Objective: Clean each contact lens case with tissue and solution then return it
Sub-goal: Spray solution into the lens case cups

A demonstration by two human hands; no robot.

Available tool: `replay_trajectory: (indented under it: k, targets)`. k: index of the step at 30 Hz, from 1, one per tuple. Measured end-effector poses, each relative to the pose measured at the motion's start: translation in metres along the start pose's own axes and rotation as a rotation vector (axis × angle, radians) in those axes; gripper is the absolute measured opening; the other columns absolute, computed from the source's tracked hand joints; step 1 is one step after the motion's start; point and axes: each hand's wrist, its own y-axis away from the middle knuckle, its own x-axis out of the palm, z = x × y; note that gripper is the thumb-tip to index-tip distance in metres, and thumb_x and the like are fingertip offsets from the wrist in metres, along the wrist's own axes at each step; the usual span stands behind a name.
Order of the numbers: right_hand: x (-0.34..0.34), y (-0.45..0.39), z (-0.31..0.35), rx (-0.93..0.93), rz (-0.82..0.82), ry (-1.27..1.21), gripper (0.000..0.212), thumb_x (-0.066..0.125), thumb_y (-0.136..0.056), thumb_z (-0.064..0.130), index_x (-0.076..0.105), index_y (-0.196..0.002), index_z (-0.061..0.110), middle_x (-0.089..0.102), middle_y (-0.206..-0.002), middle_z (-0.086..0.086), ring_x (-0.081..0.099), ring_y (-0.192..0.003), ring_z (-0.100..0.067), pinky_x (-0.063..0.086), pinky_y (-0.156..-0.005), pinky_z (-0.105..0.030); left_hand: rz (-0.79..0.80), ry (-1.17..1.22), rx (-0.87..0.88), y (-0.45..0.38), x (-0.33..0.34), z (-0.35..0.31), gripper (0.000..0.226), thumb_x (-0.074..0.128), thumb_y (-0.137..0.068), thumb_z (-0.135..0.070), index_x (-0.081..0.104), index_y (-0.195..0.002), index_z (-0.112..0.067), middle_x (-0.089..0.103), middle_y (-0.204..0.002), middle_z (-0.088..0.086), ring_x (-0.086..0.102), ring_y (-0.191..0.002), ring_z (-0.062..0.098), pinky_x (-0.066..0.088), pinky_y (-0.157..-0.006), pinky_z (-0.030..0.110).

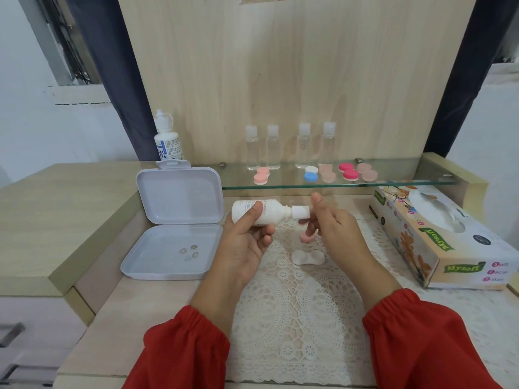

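- The left hand (247, 237) grips a white plastic solution bottle (266, 213), fingers curled round its body, holding it on its side with the capped nozzle pointing toward the right hand.
- The right hand (334, 228) has its fingers closed on the bottle's white cap (301, 212), thumb raised above it.
- Just below the cap and the right hand's fingers, a round pink lid (306, 237) lies on the white lace mat (295, 304).
- A translucent white double-cup contact lens case (307, 257) sits open on the mat, in front of the pink lid and between the two wrists.
- To the left on the pale wooden surface (92, 220), a white hinged plastic box (174, 223) stands open with four small roundish pieces (189, 253) in its tray.
- The glass shelf (393, 182) behind carries four clear small bottles (289, 147) and several lens cases: pale pink (261, 176), blue and white (310, 173), beige pink (327, 173), bright pink (348, 171), and another beige pink (366, 171).
- A taller white eye-solution bottle (167, 138) stands behind the box.
- A printed cardboard tissue box (438, 237) lies on the right.
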Motion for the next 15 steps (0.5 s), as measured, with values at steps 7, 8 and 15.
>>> replay_trajectory:
  k: [7, 8, 15]
  targets:
    - [0.0014, 0.0006, 0.0010, -0.087, 0.012, -0.084, 0.016, 0.052, -0.096, 0.022, 0.063, -0.084, 0.018, 0.060, -0.074, -0.006, 0.055, -0.062, -0.002, 0.040, -0.052, -0.006, -0.002, 0.007, 0.006, -0.0002, -0.0009, -0.0008, 0.072, 0.071, -0.075, -0.024, 0.043, -0.135, 0.002, 0.065, -0.082, 0.011, 0.057, -0.050, 0.011, 0.046, -0.042, 0.017]
    - [0.0024, -0.0002, 0.0004, -0.056, -0.008, -0.045, 0.029, 0.049, -0.098, 0.032, 0.064, -0.078, 0.017, 0.062, -0.071, -0.005, 0.054, -0.056, 0.002, 0.040, -0.052, -0.007, 0.000, 0.009, 0.007, 0.0000, -0.0011, -0.0007, 0.072, 0.071, -0.075, -0.024, 0.043, -0.135, 0.002, 0.065, -0.082, 0.011, 0.057, -0.051, 0.011, 0.046, -0.042, 0.017]
    - [0.0020, -0.0014, -0.0003, -0.065, 0.044, -0.153, 0.017, 0.050, -0.093, 0.016, 0.059, -0.080, 0.022, 0.059, -0.065, 0.001, 0.052, -0.060, -0.004, 0.042, -0.055, -0.011, 0.003, 0.012, -0.002, 0.0011, -0.0003, -0.0013, 0.069, 0.071, -0.075, -0.023, 0.044, -0.134, 0.002, 0.065, -0.082, 0.011, 0.057, -0.051, 0.011, 0.046, -0.042, 0.017]
